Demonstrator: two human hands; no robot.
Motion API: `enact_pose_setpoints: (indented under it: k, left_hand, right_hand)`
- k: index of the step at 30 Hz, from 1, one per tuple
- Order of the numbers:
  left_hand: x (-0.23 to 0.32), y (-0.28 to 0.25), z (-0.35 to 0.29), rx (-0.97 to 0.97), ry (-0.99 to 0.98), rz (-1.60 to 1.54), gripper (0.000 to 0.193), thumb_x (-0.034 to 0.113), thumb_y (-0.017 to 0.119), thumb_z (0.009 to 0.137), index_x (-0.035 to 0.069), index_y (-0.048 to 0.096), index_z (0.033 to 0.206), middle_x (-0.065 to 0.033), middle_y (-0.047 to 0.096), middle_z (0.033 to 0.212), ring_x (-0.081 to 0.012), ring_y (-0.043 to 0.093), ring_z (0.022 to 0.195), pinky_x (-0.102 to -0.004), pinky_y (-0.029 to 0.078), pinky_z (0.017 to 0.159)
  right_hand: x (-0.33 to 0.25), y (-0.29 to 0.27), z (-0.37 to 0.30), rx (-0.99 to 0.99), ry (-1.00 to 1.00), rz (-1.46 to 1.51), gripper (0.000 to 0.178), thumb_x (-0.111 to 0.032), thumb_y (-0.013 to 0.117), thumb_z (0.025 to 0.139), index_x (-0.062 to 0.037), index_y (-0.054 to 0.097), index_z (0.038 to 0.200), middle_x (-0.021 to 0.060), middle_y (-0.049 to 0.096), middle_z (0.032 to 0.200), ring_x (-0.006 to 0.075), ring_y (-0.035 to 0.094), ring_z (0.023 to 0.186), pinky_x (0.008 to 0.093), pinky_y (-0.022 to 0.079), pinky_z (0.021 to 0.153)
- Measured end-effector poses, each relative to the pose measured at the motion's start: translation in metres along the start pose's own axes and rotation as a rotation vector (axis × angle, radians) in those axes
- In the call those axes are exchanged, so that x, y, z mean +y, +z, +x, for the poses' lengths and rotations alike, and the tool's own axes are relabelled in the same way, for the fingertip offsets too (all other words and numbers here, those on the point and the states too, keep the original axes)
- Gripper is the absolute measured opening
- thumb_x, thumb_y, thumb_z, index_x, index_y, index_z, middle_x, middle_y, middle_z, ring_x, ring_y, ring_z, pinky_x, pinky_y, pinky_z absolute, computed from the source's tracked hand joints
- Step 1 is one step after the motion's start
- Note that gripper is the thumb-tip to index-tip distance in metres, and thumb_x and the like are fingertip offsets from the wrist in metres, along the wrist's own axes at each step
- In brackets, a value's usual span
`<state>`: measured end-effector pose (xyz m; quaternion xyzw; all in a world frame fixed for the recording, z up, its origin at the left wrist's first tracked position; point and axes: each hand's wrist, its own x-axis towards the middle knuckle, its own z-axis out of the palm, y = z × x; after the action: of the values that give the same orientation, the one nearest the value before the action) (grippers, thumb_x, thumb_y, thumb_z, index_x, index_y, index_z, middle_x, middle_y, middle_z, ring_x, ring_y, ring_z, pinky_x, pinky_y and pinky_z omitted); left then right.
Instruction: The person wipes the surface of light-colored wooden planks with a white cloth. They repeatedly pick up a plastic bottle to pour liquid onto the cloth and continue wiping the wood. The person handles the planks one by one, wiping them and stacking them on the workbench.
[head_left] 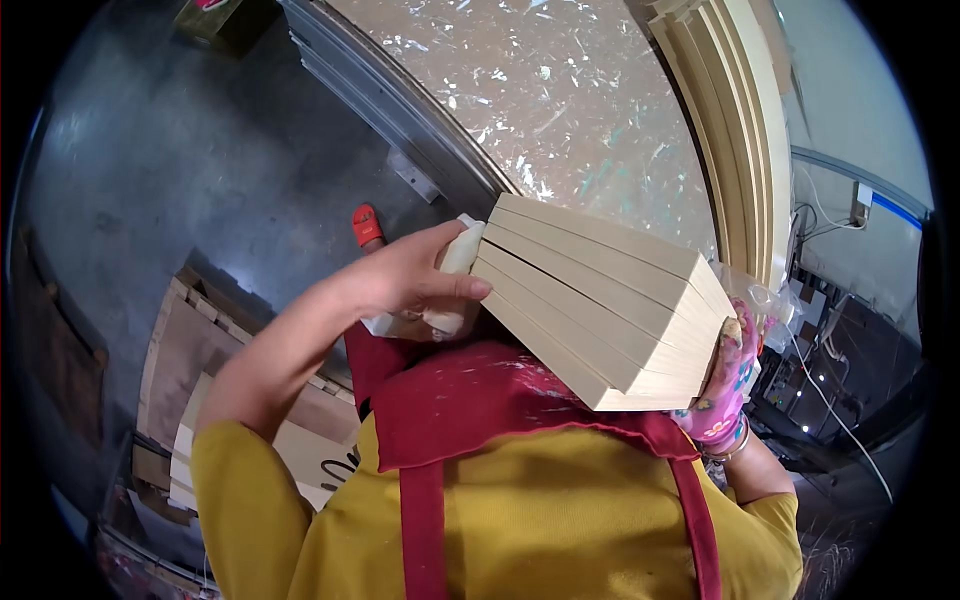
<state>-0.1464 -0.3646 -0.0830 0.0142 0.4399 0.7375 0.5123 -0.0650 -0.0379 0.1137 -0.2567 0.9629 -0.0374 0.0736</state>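
Note:
A bundle of several pale wooden boards [590,290], pressed flat side to side, lies tilted across my front, partly over the table's near edge. Bare, my left hand [425,285] curls around an off-white piece [462,250] at the bundle's left end; its kind is unclear, and the palm hides much of it. The thumb points toward the boards. My right hand [722,380], in a pink flowered glove, grips the bundle's right end from the outer side, its fingers partly hidden behind the wood.
Ahead stands a paint-spattered table [560,90] with long strips of board [725,120] stacked along its right side. A pallet-like wooden stand [185,350] is on the floor at left. Cables [835,410] and dark equipment fill the right. Behind my left hand shows a red shoe [367,225].

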Motion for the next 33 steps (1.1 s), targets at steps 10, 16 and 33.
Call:
enact_pose_setpoints:
  k: [10,16,33]
  left_hand:
    - [-0.017,-0.021,0.016,-0.014,0.090,0.219,0.037,0.016,0.071,0.085,0.000,0.056,0.115,-0.0012,0.062,0.089,-0.0081,0.054,0.081,-0.0253,0.045,0.069]
    - [-0.024,-0.028,0.020,-0.039,0.009,0.030,0.043,0.016,0.073,0.083,0.000,0.055,0.118,-0.0033,0.062,0.102,-0.0099,0.055,0.093,-0.0260,0.046,0.082]
    - [0.006,0.051,-0.023,0.517,0.550,-0.216,0.028,0.021,0.058,0.094,0.000,0.053,0.112,-0.0066,0.061,0.098,-0.0148,0.059,0.082,-0.0309,0.048,0.070]
  right_hand:
    - [-0.001,-0.001,-0.004,-0.028,0.040,-0.013,0.107,-0.040,0.077,0.066,-0.0145,0.016,0.151,0.0284,0.024,0.146,0.0471,0.034,0.129,0.0571,0.031,0.101]
    - [-0.002,0.000,-0.002,-0.002,0.029,0.001,0.107,-0.041,0.077,0.068,-0.0180,0.015,0.151,0.0277,0.025,0.146,0.0465,0.033,0.129,0.0564,0.031,0.102]
    - [0.003,0.003,-0.002,0.006,0.000,0.017,0.099,-0.051,0.066,0.072,-0.0113,0.019,0.149,0.0297,0.031,0.140,0.0470,0.035,0.126,0.0584,0.028,0.103]
